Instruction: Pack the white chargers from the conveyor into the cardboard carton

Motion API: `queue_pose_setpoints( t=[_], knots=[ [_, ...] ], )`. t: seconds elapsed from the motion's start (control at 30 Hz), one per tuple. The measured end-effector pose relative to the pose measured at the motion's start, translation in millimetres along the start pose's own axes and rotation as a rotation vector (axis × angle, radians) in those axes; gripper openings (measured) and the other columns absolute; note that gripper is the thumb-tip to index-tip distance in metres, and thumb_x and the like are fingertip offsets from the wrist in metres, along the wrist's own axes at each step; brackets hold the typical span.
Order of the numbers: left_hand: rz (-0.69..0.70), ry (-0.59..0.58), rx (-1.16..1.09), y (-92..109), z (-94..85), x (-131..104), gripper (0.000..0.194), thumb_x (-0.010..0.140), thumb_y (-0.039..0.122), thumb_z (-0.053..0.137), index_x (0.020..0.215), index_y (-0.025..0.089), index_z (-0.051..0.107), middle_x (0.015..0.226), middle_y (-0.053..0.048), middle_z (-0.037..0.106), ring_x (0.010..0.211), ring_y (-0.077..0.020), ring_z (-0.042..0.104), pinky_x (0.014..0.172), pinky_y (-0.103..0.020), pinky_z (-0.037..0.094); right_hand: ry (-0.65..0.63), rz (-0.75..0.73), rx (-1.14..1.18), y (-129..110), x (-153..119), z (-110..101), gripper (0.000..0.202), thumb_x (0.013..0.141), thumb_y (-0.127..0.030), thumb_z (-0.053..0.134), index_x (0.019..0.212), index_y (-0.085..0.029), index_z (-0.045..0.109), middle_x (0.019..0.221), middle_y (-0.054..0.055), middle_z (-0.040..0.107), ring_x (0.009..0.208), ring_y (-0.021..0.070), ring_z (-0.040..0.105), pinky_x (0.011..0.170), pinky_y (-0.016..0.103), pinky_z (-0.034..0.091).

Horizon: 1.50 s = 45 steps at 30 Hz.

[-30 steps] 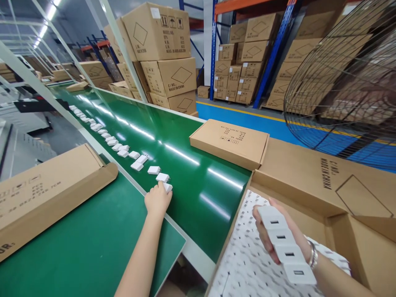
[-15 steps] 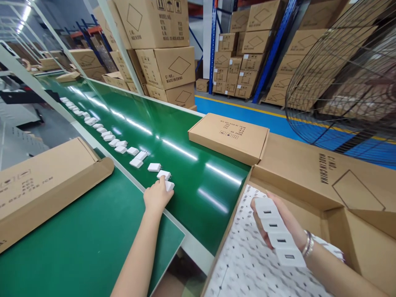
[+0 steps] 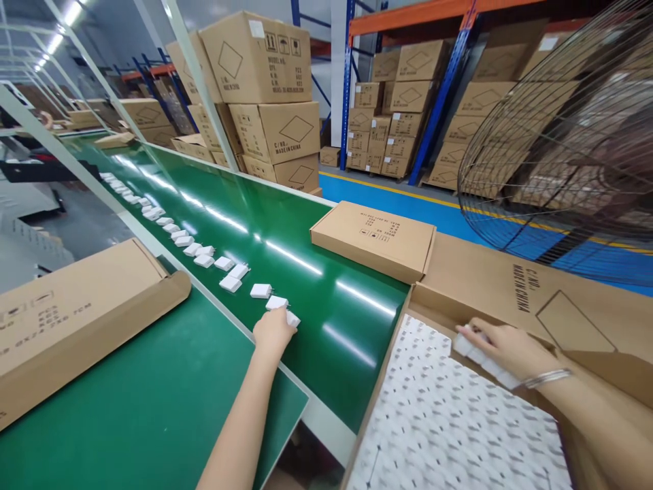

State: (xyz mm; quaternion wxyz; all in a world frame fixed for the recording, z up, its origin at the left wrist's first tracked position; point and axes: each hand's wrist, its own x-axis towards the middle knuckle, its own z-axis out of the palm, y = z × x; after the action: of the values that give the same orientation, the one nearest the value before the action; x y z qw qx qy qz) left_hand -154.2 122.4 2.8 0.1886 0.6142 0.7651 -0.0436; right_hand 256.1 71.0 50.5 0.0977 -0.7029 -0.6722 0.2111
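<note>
My left hand [image 3: 274, 331] is closed over a white charger [image 3: 292, 319] on the green conveyor belt [image 3: 326, 361], beside the belt's near edge. More white chargers [image 3: 260, 291] lie in a line up the belt, some with metal prongs showing. My right hand [image 3: 510, 348] grips a row of white chargers [image 3: 484, 361] inside the open cardboard box [image 3: 571, 449] on the right. The row sits next to many tightly packed chargers [image 3: 449, 422] that fill the left part of this box. Its fingers are wrapped round the row's top.
A closed carton [image 3: 375, 238] rests on the belt's far side. Another cardboard box [image 3: 76, 320] lies on the green table [image 3: 127, 395] at left. A large wire fan [image 3: 551, 143] stands at right, with stacked cartons [image 3: 273, 129] behind the belt.
My right hand has turned over and lowered the row of chargers into the box beside the packed ones. My left hand stays at the belt, its fingers now closed over the nearest charger.
</note>
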Motion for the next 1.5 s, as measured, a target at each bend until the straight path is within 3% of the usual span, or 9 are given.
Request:
queue_pose_setpoints(
  t=[0.13,0.37,0.6,0.8,1.0,1.07,1.13,1.27,1.5],
  knots=[
    [0.430,-0.021,-0.397,11.1,-0.2,-25.8,0.031,0.064,0.014,0.063,0.093,0.022,0.058,0.095,0.000,0.064,0.091,-0.0170,0.058,0.076,-0.025,0.044,-0.265,-0.027,-0.011,3.8,-7.8,15.7,0.041,0.080,-0.056,0.034,0.082,-0.029,0.064,0.088,0.005,0.068,0.086,0.0318,0.059,0.075,0.044,0.043],
    [0.800,-0.091,-0.921,34.2,3.7,-95.2,0.034,0.063,0.016,0.067,0.096,0.022,0.059,0.107,-0.002,0.062,0.109,-0.0176,0.051,0.093,-0.029,0.039,-0.063,-0.162,0.108,-36.5,-17.5,14.0,0.037,0.078,-0.054,0.043,0.099,-0.028,0.060,0.109,0.007,0.060,0.103,0.0307,0.051,0.092,0.047,0.037],
    [0.860,-0.087,-0.964,46.5,-1.2,-119.8,0.031,0.062,0.019,0.069,0.092,0.026,0.061,0.110,0.000,0.062,0.117,-0.0201,0.045,0.107,-0.042,0.020,-0.767,-0.207,1.161,-131.2,-29.9,46.2,0.052,0.078,-0.051,0.046,0.125,-0.031,0.036,0.133,0.006,0.039,0.124,0.0235,0.033,0.095,0.043,0.033],
    [0.783,-0.084,-0.981,39.0,-0.2,-132.6,0.034,0.059,0.029,0.072,0.092,0.029,0.062,0.124,0.002,0.052,0.131,-0.0244,0.020,0.107,-0.054,0.000,-1.094,-0.196,1.479,-149.2,-37.5,66.5,0.071,0.068,-0.033,0.065,0.128,-0.037,0.027,0.130,0.005,0.038,0.116,0.0245,0.042,0.092,0.043,0.034],
    [0.860,-0.095,-0.998,48.4,-3.0,-128.6,0.045,0.062,0.029,0.070,0.106,0.029,0.057,0.140,0.001,0.031,0.132,-0.0246,0.016,0.107,-0.047,0.019,-0.886,-0.072,1.458,-139.7,-43.9,62.8,0.052,0.061,-0.041,0.071,0.106,-0.031,0.048,0.105,0.003,0.052,0.089,0.0206,0.056,0.069,0.030,0.046],
    [0.883,-0.096,-0.900,41.7,-5.7,-111.5,0.056,0.070,0.021,0.061,0.123,0.029,0.045,0.144,0.000,0.020,0.131,-0.0217,0.022,0.105,-0.040,0.027,-0.641,-0.064,1.247,-122.5,-38.8,44.4,0.045,0.062,-0.045,0.070,0.101,-0.028,0.053,0.099,0.004,0.054,0.083,0.0194,0.056,0.067,0.029,0.046],
    [0.830,-0.085,-0.710,28.7,-5.3,-84.9,0.063,0.075,0.008,0.046,0.133,0.027,0.030,0.141,-0.002,0.029,0.126,-0.0165,0.032,0.105,-0.035,0.028,-0.292,-0.049,0.920,-93.7,-34.1,20.5,0.038,0.066,-0.048,0.065,0.096,-0.026,0.057,0.101,0.006,0.055,0.088,0.0211,0.054,0.072,0.030,0.046],
    [0.469,0.037,-0.079,7.8,8.5,-28.7,0.062,0.073,-0.004,0.032,0.132,0.015,0.032,0.136,-0.013,0.036,0.121,-0.0246,0.037,0.096,-0.040,0.037,0.188,0.039,0.274,-18.0,-42.6,-21.5,0.039,0.071,-0.057,0.053,0.092,-0.025,0.062,0.105,0.009,0.055,0.099,0.0275,0.050,0.081,0.038,0.044],
    [0.439,0.102,0.360,17.2,9.8,-13.5,0.047,0.073,-0.007,0.026,0.104,0.015,0.054,0.103,-0.013,0.056,0.105,-0.0251,0.046,0.070,-0.032,0.046,0.026,0.165,-0.106,40.4,-66.9,-25.6,0.042,0.076,-0.059,0.038,0.081,-0.029,0.067,0.096,0.009,0.064,0.089,0.0323,0.057,0.078,0.047,0.043]
  ],
)
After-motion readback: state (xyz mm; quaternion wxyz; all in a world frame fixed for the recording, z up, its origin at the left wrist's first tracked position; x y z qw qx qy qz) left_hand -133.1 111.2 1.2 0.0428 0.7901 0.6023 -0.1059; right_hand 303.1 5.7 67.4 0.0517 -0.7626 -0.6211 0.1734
